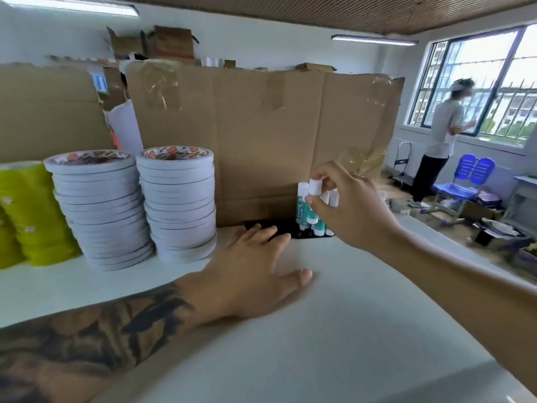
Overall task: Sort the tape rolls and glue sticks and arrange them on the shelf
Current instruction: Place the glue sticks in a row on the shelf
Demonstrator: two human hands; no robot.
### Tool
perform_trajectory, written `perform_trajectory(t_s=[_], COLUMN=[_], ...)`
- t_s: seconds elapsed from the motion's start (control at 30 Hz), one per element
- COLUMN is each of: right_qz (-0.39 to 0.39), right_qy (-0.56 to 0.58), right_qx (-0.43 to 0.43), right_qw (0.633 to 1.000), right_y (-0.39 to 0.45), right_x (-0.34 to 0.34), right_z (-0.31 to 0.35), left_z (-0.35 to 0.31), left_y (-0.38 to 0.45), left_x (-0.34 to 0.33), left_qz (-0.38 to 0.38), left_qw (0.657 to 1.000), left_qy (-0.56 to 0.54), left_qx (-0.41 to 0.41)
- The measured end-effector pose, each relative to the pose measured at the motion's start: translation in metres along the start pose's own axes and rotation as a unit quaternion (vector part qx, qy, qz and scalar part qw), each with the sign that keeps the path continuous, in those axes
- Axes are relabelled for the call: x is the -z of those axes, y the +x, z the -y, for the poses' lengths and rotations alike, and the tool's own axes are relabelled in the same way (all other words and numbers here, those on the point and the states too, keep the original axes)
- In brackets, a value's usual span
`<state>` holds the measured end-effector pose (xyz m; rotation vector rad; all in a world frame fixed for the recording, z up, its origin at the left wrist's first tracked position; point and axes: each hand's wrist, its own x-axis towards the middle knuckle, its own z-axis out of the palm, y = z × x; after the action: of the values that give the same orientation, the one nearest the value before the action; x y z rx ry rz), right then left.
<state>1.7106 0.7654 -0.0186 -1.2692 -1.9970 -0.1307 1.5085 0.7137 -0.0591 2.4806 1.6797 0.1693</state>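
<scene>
Right hand: the right hand [345, 205] pinches a glue stick [314, 203] by its white cap, thumb and fingertips curled round it, holding it upright among the others.
Left hand: the left hand [255, 266] lies flat on the shelf [334, 330], fingers straight and spread, fingertips touching the near edge of the black tray [279, 226] (steadying it, I judge).
Glue sticks: a small cluster of glue sticks [302, 210] stands upright at the tray's right end, against the cardboard backing [261, 141]; most of the tray looks bare.
Tape rolls: two stacks of white tape rolls [139, 207] stand side by side left of the tray, with yellow-green rolls [32, 213] further left.
Progress: tape appears sorted and stacked; the glue row is only begun, and how many sticks remain cannot be told.
Background: a person [441, 141] stands at the window [479, 82].
</scene>
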Motion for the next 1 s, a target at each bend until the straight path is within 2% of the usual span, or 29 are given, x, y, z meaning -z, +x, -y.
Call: perform_trajectory(t_s=[0.2, 0.37, 0.7, 0.83, 1.0], right_qz=[0.000, -0.028, -0.032, -0.037, -0.013], right_qy=[-0.057, -0.063, -0.087, -0.084, -0.108], right_qx=[0.050, 0.035, 0.020, 0.011, 0.023], right_qw=[0.997, 0.997, 0.996, 0.996, 0.994], right_y=[-0.001, -0.003, -0.005, -0.004, -0.006], right_x=[-0.017, -0.025, -0.028, -0.027, -0.020], right_z=[-0.015, -0.022, -0.021, -0.015, -0.012], left_z=[-0.004, -0.003, -0.002, 0.000, -0.001], left_y=[-0.004, -0.005, -0.003, -0.002, -0.003], left_x=[0.005, 0.005, 0.005, 0.001, 0.000], left_qz=[0.022, 0.021, 0.022, 0.007, -0.052], left_qw=[0.999, 0.999, 0.999, 1.000, 0.998], left_qy=[-0.029, -0.023, -0.014, -0.011, 0.026], left_qx=[0.023, 0.022, 0.020, 0.017, -0.015])
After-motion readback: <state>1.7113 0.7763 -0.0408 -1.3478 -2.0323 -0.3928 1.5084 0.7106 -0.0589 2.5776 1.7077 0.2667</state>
